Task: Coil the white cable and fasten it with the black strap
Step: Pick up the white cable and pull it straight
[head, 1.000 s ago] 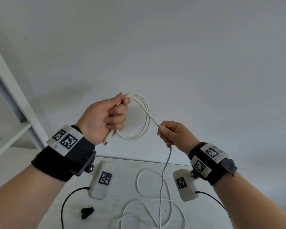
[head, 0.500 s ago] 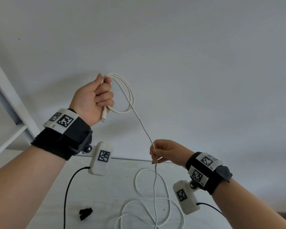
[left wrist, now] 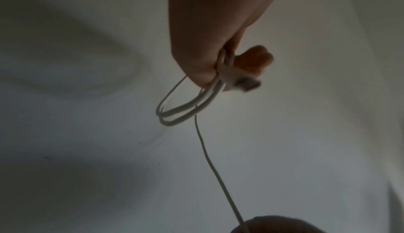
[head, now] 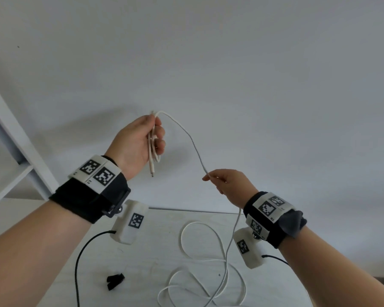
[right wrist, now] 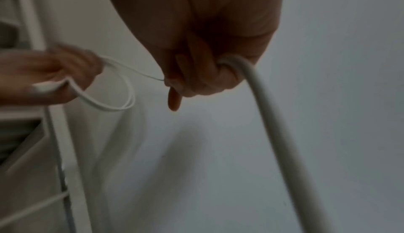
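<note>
Your left hand (head: 138, 144) clenches the coiled loops of the white cable (head: 187, 135), connector hanging below. Your right hand (head: 230, 182) pinches the running length, apparently thumb against forefinger. The remaining slack lies on the white table (head: 155, 251), near the black strap (head: 115, 280).

No readable text, brand or number; wrist bands (head: 99, 172) carry square black-white marker codes (small print illegible).
</note>
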Action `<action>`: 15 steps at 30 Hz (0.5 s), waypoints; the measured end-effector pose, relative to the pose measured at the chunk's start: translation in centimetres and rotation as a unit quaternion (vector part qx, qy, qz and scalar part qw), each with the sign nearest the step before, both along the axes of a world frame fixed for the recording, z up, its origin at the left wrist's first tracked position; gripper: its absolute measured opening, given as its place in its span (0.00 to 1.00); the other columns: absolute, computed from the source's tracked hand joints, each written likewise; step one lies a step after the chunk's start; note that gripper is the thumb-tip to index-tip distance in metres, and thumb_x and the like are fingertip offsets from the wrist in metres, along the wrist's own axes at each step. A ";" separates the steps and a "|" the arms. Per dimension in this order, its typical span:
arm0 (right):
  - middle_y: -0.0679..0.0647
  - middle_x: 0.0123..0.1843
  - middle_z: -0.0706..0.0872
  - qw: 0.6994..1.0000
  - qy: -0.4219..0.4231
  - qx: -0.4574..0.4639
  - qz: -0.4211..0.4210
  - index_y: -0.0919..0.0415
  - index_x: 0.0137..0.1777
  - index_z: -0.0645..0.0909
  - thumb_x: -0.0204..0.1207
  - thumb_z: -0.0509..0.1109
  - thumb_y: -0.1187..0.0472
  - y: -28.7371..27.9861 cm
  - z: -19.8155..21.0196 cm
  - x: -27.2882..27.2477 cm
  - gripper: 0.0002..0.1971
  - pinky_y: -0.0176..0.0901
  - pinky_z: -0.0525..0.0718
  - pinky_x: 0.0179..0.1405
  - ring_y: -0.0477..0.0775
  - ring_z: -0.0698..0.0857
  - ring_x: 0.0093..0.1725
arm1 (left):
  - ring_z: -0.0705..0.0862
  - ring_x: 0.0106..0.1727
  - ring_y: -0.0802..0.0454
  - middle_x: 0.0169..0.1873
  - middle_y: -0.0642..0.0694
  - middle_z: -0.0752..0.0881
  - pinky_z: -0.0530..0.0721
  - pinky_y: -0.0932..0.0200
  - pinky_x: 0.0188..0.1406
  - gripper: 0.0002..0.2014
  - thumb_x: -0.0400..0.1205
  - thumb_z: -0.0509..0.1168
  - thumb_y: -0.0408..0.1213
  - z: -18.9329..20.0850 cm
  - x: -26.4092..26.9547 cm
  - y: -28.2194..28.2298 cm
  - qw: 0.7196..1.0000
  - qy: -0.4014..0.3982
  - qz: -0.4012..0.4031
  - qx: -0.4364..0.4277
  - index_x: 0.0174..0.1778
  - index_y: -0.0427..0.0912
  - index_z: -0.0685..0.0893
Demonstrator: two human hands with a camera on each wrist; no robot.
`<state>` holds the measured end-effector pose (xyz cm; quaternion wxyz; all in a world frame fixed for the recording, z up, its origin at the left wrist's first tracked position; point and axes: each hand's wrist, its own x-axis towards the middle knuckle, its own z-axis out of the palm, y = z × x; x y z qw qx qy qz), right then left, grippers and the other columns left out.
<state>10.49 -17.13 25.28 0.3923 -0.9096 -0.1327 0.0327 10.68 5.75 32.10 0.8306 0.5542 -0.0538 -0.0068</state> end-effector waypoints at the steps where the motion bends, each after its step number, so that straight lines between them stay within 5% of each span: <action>1: 0.43 0.33 0.83 0.998 -0.008 -0.055 0.019 0.56 0.53 0.85 0.81 0.59 0.61 0.3 0.4 -0.2 0.12 0.29 0.72 0.36 0.40 0.79 0.34 | 0.81 0.23 0.53 0.24 0.51 0.82 0.82 0.63 0.25 0.14 0.88 0.52 0.39 -0.1 -0.2 -0.3 1.000 -0.002 0.004 0.015 0.40 0.42 0.77; 3: 0.50 0.52 0.88 0.985 -0.009 -0.165 0.056 0.56 0.57 0.84 0.82 0.57 0.59 1.0 1.2 -0.7 0.14 0.35 0.74 0.49 0.50 0.83 0.52 | 0.87 0.27 0.49 0.27 0.49 0.87 0.87 0.60 0.31 0.13 0.88 0.52 0.38 -0.2 -0.5 -0.8 0.999 -0.003 0.004 0.036 0.40 0.41 0.77; 5: 0.53 0.60 0.86 0.965 0.007 -0.245 0.092 0.55 0.59 0.83 0.83 0.56 0.58 1.8 2.0 -1.1 0.14 0.42 0.77 0.58 0.55 0.82 0.60 | 0.90 0.34 0.44 0.33 0.47 0.90 0.89 0.56 0.39 0.13 0.88 0.52 0.39 -0.2 -0.7 -1.2 0.999 -0.007 -0.007 0.051 0.41 0.41 0.77; 10: 0.51 0.59 0.85 0.940 0.001 -0.313 0.138 0.48 0.60 0.81 0.82 0.58 0.59 3.5 3.1 -2.1 0.13 0.47 0.81 0.56 0.55 0.83 0.56 | 0.90 0.47 0.36 0.46 0.42 0.92 0.82 0.43 0.58 0.12 0.87 0.54 0.40 -0.8 -1.0 -2.1 0.994 -0.002 -0.017 0.105 0.41 0.42 0.77; 15: 0.49 0.55 0.84 0.932 -0.070 -0.300 0.193 0.45 0.58 0.81 0.82 0.57 0.57 4.1 4.2 -3.1 0.13 0.49 0.81 0.52 0.53 0.82 0.54 | 0.90 0.48 0.37 0.47 0.42 0.92 0.82 0.41 0.60 0.11 0.88 0.53 0.40 -1.5 -1.6 -3.0 0.984 0.002 -0.023 0.175 0.43 0.41 0.76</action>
